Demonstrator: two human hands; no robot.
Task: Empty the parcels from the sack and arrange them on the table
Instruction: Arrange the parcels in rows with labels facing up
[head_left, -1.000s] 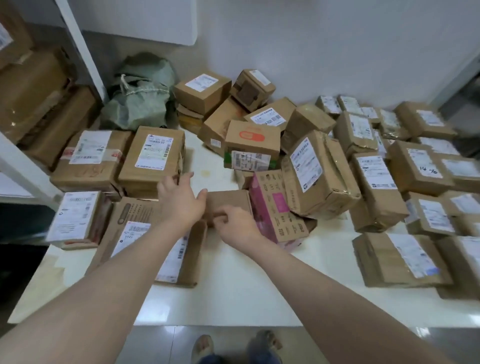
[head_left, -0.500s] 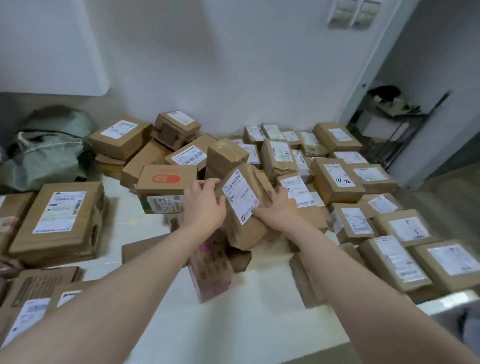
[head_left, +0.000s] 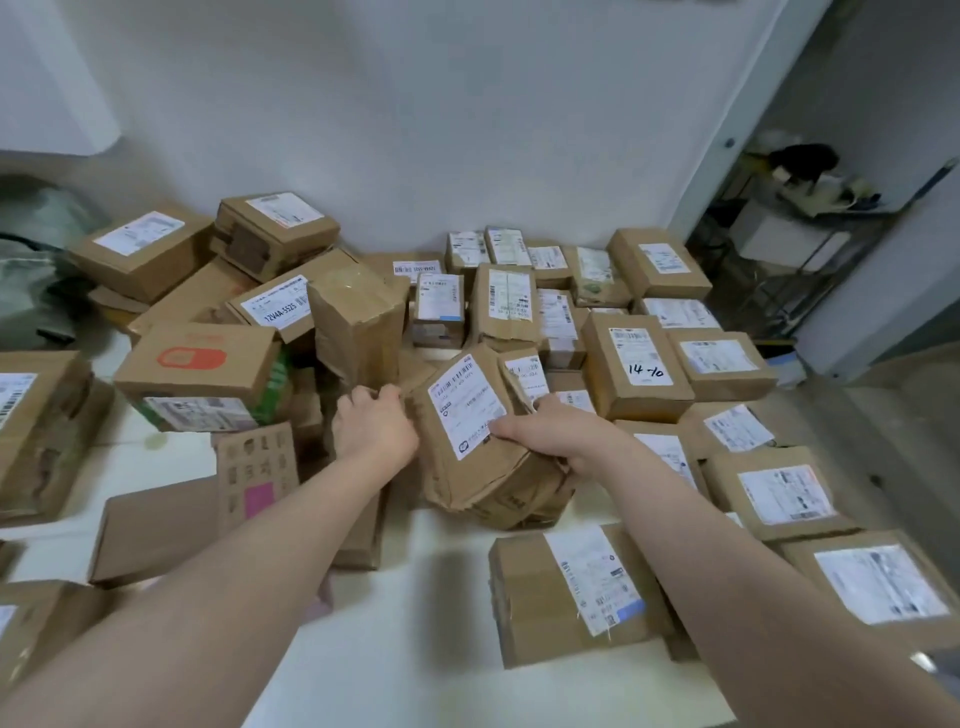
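Both hands are clamping a crumpled brown parcel (head_left: 467, 457) at the centre of the table (head_left: 415, 634). Left hand (head_left: 372, 428) is curling round its 9 o'clock edge. Right hand (head_left: 558, 434) is gripping its 3 o'clock side, thumb lying on the label. Green sack (head_left: 31, 270) is slumping at 10 o'clock. Labelled boxes (head_left: 636, 364) are crowding 12 through 4.

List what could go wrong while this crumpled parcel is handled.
1. The crumpled parcel, gripped by the left hand and right hand, looks split along its lower edge and might burst.
2. The tall dented box beside it may topple once disturbed.
3. The labelled parcel at the front edge of the table could get knocked off.
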